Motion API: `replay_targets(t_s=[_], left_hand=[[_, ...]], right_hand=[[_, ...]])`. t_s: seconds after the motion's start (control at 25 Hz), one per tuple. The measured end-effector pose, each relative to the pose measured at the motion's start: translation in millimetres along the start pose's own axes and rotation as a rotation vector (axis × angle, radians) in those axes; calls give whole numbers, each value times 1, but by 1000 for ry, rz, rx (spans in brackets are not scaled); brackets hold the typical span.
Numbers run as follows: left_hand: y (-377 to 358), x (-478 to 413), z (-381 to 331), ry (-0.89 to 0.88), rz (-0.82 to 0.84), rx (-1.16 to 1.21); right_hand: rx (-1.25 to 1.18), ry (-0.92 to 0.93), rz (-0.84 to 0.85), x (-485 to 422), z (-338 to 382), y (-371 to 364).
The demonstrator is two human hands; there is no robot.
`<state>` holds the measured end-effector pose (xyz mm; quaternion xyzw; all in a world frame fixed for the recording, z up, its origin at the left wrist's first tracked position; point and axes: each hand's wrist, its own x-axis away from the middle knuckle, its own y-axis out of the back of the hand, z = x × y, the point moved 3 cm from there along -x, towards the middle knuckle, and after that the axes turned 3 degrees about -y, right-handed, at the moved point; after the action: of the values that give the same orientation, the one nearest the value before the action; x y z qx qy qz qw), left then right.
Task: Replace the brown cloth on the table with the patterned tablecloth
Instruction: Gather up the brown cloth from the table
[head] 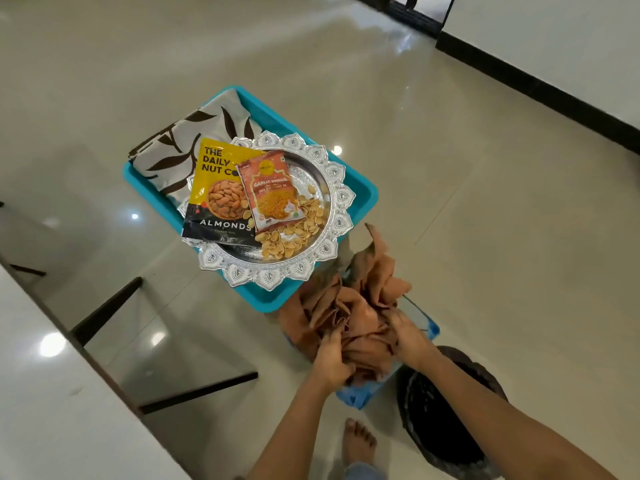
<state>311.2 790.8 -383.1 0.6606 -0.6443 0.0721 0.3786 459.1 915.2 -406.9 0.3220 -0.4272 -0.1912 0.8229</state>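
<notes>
The brown cloth [360,299] is bunched up in a blue basket [360,396] on the floor, low and right of centre. My left hand [332,358] and my right hand [408,337] both grip the crumpled cloth and press on it. The patterned tablecloth [180,147], grey with dark leaf shapes, lies folded in a turquoise tray [360,188] on the floor just beyond. The table [52,393] shows as a white top at the lower left, bare of any cloth.
A silver ornate plate [332,174] sits on the tray with an almonds packet [214,192], an orange snack packet [273,192] and loose nuts. A dark round bin [446,417] stands right of the basket. My bare foot [360,441] is below. Dark table legs [107,310] cross the glossy floor.
</notes>
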Motion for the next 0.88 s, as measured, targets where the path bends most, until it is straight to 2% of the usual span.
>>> replay_targets(t_s=[0.08, 0.32, 0.64, 0.88], left_hand=[[-4, 0, 0, 48, -1, 12], [29, 30, -35, 41, -64, 95], [135, 132, -96, -92, -200, 200], [240, 194, -82, -93, -350, 155]], right_hand=[[-43, -8, 38, 2, 15, 1], [-119, 13, -51, 16, 60, 23], [-163, 45, -279, 97, 181, 82], [-190, 192, -424, 129, 298, 105]])
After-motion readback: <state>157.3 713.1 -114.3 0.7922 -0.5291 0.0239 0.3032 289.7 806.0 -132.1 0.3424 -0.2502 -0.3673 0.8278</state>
